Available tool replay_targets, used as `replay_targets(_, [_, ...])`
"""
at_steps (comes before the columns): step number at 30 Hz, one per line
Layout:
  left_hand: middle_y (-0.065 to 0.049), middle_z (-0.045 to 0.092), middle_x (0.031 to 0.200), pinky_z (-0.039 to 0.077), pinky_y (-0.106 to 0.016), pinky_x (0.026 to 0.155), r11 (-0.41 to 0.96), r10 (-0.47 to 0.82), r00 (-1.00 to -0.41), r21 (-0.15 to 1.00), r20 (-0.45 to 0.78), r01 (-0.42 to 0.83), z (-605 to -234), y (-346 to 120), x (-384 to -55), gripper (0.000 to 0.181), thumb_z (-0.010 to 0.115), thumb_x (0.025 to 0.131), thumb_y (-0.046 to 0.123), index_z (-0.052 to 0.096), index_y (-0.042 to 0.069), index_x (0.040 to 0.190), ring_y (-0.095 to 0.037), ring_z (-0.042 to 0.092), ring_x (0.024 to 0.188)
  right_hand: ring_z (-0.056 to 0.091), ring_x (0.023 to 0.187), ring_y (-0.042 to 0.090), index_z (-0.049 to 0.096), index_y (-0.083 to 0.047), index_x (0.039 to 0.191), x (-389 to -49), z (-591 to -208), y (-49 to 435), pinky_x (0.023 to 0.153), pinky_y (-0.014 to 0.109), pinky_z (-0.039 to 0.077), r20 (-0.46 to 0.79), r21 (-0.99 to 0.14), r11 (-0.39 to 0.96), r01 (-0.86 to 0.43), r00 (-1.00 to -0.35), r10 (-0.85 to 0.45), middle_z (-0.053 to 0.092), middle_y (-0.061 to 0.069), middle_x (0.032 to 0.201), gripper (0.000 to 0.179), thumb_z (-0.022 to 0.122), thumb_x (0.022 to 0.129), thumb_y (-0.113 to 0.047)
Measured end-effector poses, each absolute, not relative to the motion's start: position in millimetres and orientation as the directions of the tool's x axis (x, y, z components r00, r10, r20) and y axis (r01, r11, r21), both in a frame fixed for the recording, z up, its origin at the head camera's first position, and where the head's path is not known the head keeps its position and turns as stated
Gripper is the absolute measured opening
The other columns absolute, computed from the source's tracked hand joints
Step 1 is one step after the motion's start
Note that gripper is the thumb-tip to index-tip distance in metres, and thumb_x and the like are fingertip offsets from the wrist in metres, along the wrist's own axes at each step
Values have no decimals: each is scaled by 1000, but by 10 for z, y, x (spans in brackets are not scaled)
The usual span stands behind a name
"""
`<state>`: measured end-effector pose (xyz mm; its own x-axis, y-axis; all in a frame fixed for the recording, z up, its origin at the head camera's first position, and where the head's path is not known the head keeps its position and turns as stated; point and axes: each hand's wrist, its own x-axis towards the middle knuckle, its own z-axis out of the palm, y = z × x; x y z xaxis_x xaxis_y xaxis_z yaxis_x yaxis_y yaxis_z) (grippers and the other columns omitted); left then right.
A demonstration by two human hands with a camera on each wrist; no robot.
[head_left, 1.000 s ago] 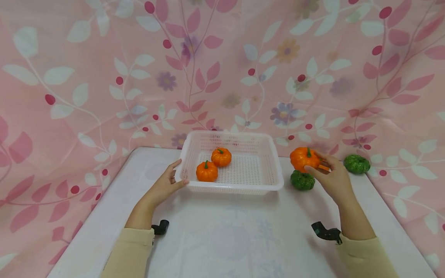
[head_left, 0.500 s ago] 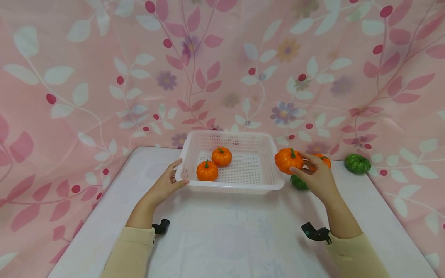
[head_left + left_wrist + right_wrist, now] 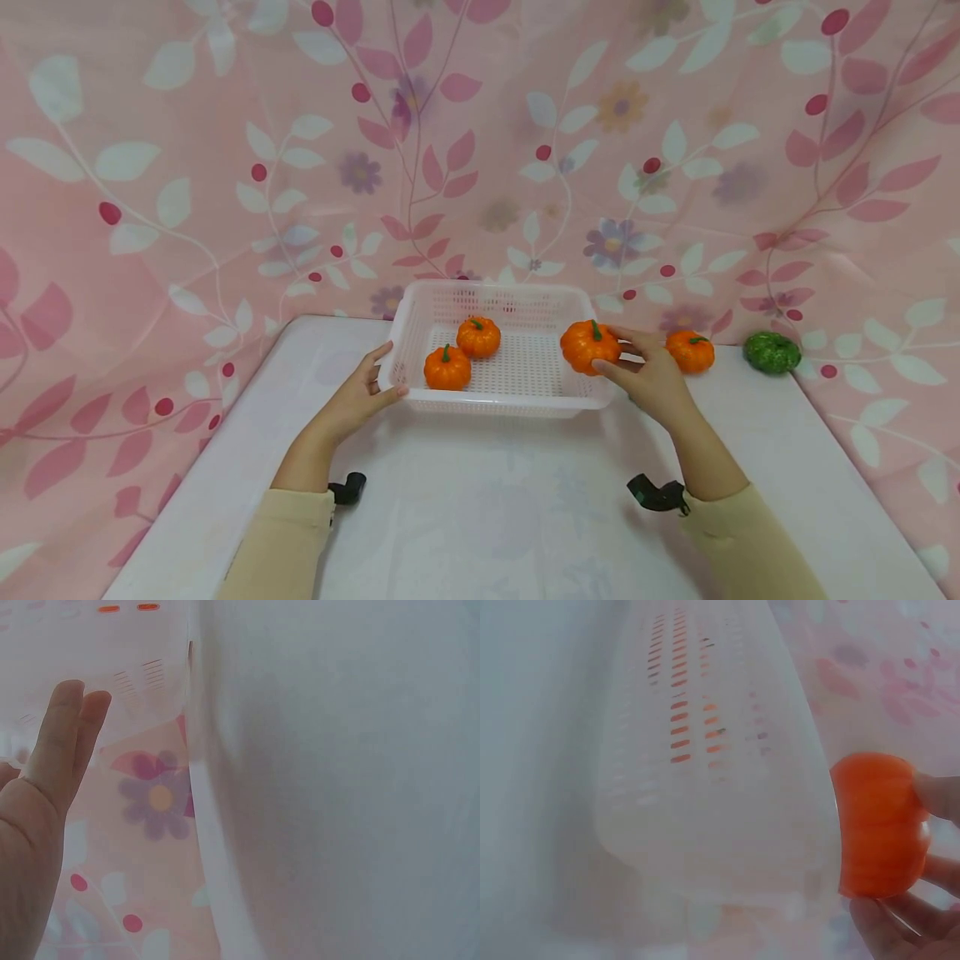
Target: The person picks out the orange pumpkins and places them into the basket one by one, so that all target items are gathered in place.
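My right hand (image 3: pixel 654 379) holds an orange pumpkin (image 3: pixel 585 350) with a green stem, fingers and thumb at its right side. The pumpkin is over the right end of a white plastic basket (image 3: pixel 495 403). In the right wrist view, that pumpkin (image 3: pixel 879 829) shows beyond the basket wall (image 3: pixel 720 832). At the basket's left front corner, my left hand (image 3: pixel 352 404) grips the rim, thumb in front and fingers along the side. Two orange pumpkins, one nearer (image 3: pixel 447 371) and one farther back (image 3: pixel 478 338), lie in the basket's left half.
Another orange pumpkin (image 3: pixel 690 352) sits on the white table (image 3: pixel 480 500) behind my right hand. Farther right is a green pumpkin (image 3: pixel 772 353). A pink floral cloth (image 3: pixel 480 167) hangs along the table's back edge.
My right hand has carried the orange pumpkin leftward, from above a green pumpkin to over the basket's right end. My hand now mostly covers that green pumpkin. The left hand stays put.
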<state>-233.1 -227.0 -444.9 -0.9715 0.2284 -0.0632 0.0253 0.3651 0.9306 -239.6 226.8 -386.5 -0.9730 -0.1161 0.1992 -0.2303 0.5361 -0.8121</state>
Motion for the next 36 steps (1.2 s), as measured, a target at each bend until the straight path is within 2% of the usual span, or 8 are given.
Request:
replay_targets(6, [-30, 23, 158, 40, -53, 106, 380, 225, -972, 925, -73, 18, -4450, -2275, -2329, 94, 74, 92, 37, 12, 30, 161, -33, 51, 119, 54, 123, 36, 53, -8, 144, -2445, -3893, 2143, 96, 47, 51, 177, -806, 544, -234, -972, -155, 52, 14, 140, 68, 78, 88, -38])
replay_targets(14, [-29, 22, 158, 38, -56, 108, 382, 219, -973, 924, -74, 15, -4460, -2277, -2333, 93, 74, 92, 37, 12, 31, 161, -35, 50, 123, 55, 122, 37, 54, -10, 143, -2518, -3912, 1960, 97, 49, 51, 138, -789, 569, -232, -969, -204, 50, 16, 141, 64, 78, 89, -35])
replay_targets(23, [-30, 23, 158, 38, -56, 108, 384, 220, -973, 923, -72, 19, -4464, -2277, -2334, 93, 74, 92, 36, 12, 31, 161, -36, 50, 124, 60, 117, 37, 55, -7, 142, -2640, -3935, 1736, 94, 47, 53, 87, -756, 608, -242, -958, -273, 53, 16, 140, 63, 78, 89, -31])
replay_targets(27, [-31, 17, 160, 36, -57, 110, 379, 223, -972, 926, -80, 11, -4444, -2272, -2321, 93, 73, 93, 34, 11, 31, 161, -39, 45, 131, 61, 116, 38, 55, -6, 141, -2692, -3950, 1675, 92, 48, 54, 63, -723, 642, -253, -951, -303, 53, 17, 141, 62, 78, 89, -33])
replay_targets(31, [-33, 13, 160, 34, -59, 110, 392, 221, -970, 920, -99, -5, -4349, -2245, -2274, 93, 73, 94, 32, 10, 26, 162, -43, 40, 135, 59, 117, 36, 58, -6, 139, -2747, -3957, 1620, 94, 47, 53, 41, -691, 673, -266, -943, -331, 56, 15, 139, 60, 78, 88, -32])
replay_targets(36, [-35, 15, 159, 35, -59, 110, 396, 220, -969, 918, -117, -21, -4238, -2212, -2228, 92, 72, 94, 28, 10, 19, 162, -43, 43, 130, 57, 117, 34, 60, -5, 137, -2843, -3967, 1544, 96, 48, 52, 5, -656, 702, -278, -932, -364, 58, 14, 136, 58, 78, 89, -31])
